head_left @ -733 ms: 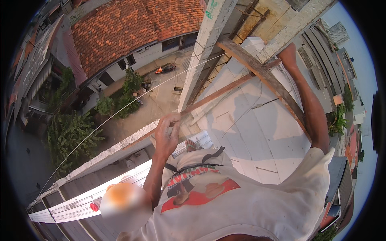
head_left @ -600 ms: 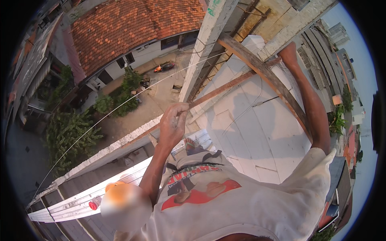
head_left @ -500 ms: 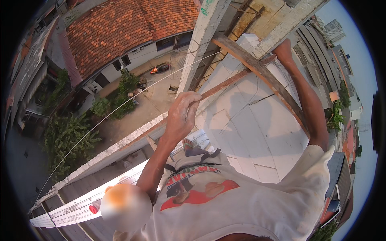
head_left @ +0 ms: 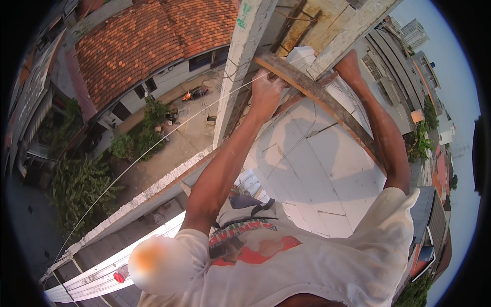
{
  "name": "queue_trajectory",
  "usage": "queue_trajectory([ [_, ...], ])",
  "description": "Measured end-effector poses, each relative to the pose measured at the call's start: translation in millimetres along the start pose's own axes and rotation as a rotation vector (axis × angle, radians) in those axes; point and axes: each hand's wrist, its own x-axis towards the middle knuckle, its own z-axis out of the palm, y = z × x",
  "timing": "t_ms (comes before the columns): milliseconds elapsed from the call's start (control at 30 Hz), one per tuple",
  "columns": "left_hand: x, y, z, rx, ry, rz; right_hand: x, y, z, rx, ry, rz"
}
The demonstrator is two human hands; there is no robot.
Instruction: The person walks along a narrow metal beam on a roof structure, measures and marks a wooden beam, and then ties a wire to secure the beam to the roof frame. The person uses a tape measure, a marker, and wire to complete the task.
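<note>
My left hand (head_left: 267,96) is raised to the upper end of a weathered wooden board (head_left: 327,102). Its fingers are curled in at the board's lower edge, partly hidden. Further right, my right hand (head_left: 349,69) rests against the side of a slanting concrete beam (head_left: 343,43), its fingers out of sight. The board runs diagonally down from beside the upright concrete post (head_left: 239,66) toward my right forearm. A narrower brown strip of wood (head_left: 291,102) passes beneath it.
Pale block wall (head_left: 307,169) lies below my arms. A thin cable (head_left: 148,153) stretches across on the left. Far below are a yard (head_left: 192,123), a motorbike (head_left: 194,94) and a tiled roof (head_left: 138,46). White corrugated sheets (head_left: 102,279) sit at the lower left.
My left hand has moved up and right, from beside the post's lower part to the wooden board. My right hand keeps its place at the beam. The whole view has shifted slightly.
</note>
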Motion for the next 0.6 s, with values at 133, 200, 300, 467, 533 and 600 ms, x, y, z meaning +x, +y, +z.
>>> queue_trajectory([
  [133,16,-23,9,-0.007,0.085,0.075,-4,7,-4,-0.012,0.013,-0.055],
  [200,18,-25,7,0.03,0.087,0.125,-7,5,-3,-0.018,-0.007,-0.022],
  [300,27,-30,-3,0.095,0.038,0.271,-7,-3,-4,0.044,0.006,0.042],
  [467,41,-38,5,-0.076,-0.05,0.101,-8,35,-2,0.047,0.146,0.101],
  [533,46,-35,9,-0.048,-0.05,0.081,-13,40,-4,0.087,0.133,0.17],
  [600,53,-37,4,0.056,-0.052,0.115,-17,24,-9,0.08,0.098,0.205],
])
